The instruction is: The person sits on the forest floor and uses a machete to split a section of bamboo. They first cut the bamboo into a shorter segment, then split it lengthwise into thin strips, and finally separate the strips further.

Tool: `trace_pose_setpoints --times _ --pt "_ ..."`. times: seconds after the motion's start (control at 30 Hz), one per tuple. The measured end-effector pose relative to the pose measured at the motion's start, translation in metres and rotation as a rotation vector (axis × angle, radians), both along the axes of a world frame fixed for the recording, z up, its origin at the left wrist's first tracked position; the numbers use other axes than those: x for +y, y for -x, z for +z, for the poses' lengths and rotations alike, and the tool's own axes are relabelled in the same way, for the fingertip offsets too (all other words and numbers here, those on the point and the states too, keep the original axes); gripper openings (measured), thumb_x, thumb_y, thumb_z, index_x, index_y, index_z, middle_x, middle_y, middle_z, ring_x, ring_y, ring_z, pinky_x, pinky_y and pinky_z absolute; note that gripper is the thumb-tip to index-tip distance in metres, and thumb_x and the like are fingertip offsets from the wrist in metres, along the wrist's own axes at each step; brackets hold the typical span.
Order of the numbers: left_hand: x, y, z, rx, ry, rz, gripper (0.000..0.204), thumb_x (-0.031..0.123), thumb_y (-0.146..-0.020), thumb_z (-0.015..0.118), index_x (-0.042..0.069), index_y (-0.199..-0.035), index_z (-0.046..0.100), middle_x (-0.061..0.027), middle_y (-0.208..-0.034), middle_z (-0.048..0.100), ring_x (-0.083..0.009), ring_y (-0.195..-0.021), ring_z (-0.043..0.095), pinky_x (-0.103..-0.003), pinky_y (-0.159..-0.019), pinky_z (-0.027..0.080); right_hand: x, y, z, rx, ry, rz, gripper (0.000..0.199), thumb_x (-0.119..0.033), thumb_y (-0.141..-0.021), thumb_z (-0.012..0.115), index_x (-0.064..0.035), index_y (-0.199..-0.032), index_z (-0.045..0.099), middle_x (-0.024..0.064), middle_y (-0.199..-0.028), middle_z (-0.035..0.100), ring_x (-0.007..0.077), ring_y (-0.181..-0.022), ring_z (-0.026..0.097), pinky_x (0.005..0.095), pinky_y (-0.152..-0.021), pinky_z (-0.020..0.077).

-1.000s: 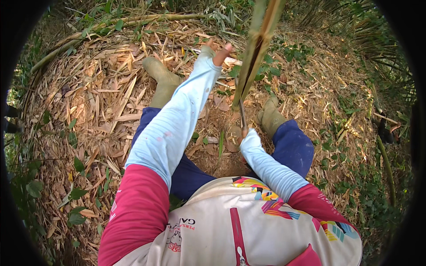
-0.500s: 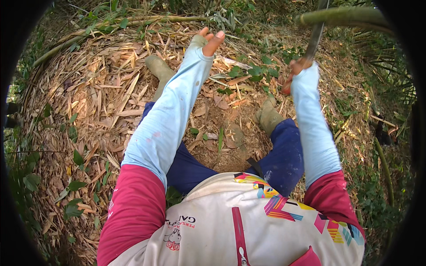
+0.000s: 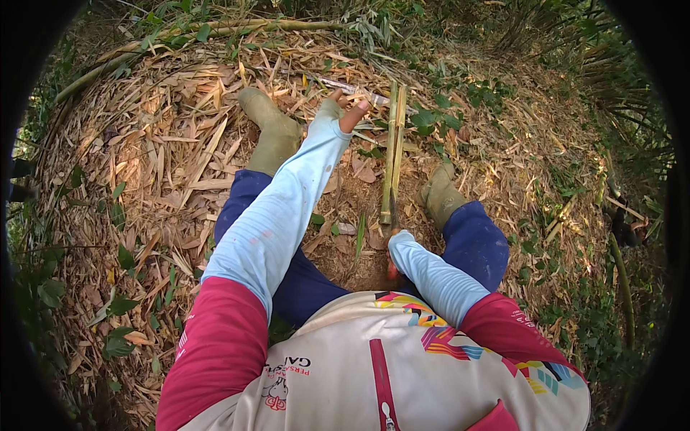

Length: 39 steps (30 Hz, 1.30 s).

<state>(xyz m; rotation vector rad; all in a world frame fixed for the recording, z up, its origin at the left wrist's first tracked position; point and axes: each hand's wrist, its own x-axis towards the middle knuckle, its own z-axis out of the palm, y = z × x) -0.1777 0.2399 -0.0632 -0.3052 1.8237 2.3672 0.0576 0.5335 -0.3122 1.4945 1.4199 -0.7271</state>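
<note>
My right hand (image 3: 394, 239) is closed round the red handle of a machete (image 3: 393, 206), low between my knees. The dark blade sits in the near end of a green bamboo piece (image 3: 390, 147), which is split lengthwise into two halves lying slightly apart and pointing away from me. To the left of the bamboo, my left hand (image 3: 345, 113) is held out empty, thumb and fingers apart, not touching it. A pale blue sleeve covers most of that hand. The fingers of my right hand are partly hidden by its sleeve.
My olive boots (image 3: 269, 126) stand wide apart on either side. Dry bamboo leaves (image 3: 172, 136) cover the ground. A long curved bamboo pole (image 3: 237, 29) lies at the far left, and another stalk (image 3: 622, 280) is at the right. Green undergrowth (image 3: 618, 79) borders the right.
My right hand has swung the machete from the upper right down to between my legs. The bamboo on its blade came down too and now shows as split halves. My left hand moved slightly nearer.
</note>
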Motion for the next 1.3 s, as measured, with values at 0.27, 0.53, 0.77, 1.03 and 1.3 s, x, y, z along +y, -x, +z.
trace_pose_setpoints --times 0.27,0.53,0.77,1.03,1.3 --pt "0.024 -0.009 -0.099 -0.137 0.174 -0.14 0.113 0.055 -0.075 0.077 -0.016 -0.145 0.024 -0.0339 -0.135 0.048 -0.0346 -0.125 0.052 -0.04 -0.101 0.043 -0.022 -0.002 0.065 0.127 0.049 1.104 0.028 -0.022 -0.087 0.064 -0.0028 -0.108 0.065 0.0223 -0.105 0.068 0.038 -0.102 0.066 0.0452 -0.083 0.0532" --pt "-0.003 0.039 -0.054 -0.018 0.204 0.213 0.108 0.058 -0.075 0.077 -0.011 -0.144 0.033 -0.0229 -0.123 0.057 -0.0287 -0.112 0.057 -0.037 -0.094 0.045 -0.06 0.021 0.221 0.607 0.052 0.96 0.026 -0.026 -0.093 0.059 -0.0021 -0.103 0.057 0.0256 -0.098 0.063 0.0436 -0.095 0.062 0.0458 -0.08 0.0485" --pt "-0.101 0.109 0.043 0.268 -0.436 0.293 0.065 0.047 -0.088 0.069 0.002 -0.13 0.048 -0.0178 -0.112 0.06 -0.0273 -0.101 0.058 -0.044 -0.082 0.052 -0.062 0.026 0.258 0.828 0.116 1.069 0.03 -0.011 -0.082 0.068 -0.0019 -0.105 0.053 0.0173 -0.09 0.063 0.0328 -0.082 0.063 0.0399 -0.073 0.0496" --pt "-0.213 0.107 0.075 0.215 -0.22 0.337 0.037 0.041 -0.087 0.073 0.011 -0.105 0.06 -0.0072 -0.077 0.059 -0.0234 -0.068 0.061 -0.039 -0.062 0.053 -0.068 0.027 0.251 0.973 0.119 1.098 0.015 -0.013 -0.083 0.064 -0.0068 -0.092 0.054 0.0181 -0.077 0.06 0.0389 -0.073 0.058 0.0448 -0.07 0.0474" --pt "-0.157 0.058 0.139 0.067 -0.193 0.636 0.051 0.054 -0.079 0.078 0.008 -0.092 0.06 -0.0015 -0.066 0.052 -0.017 -0.055 0.052 -0.032 -0.054 0.044 -0.061 0.027 0.249 0.896 0.084 1.172 0.023 -0.016 -0.086 0.061 -0.0045 -0.106 0.058 0.0213 -0.092 0.065 0.0376 -0.086 0.064 0.0428 -0.078 0.0489"
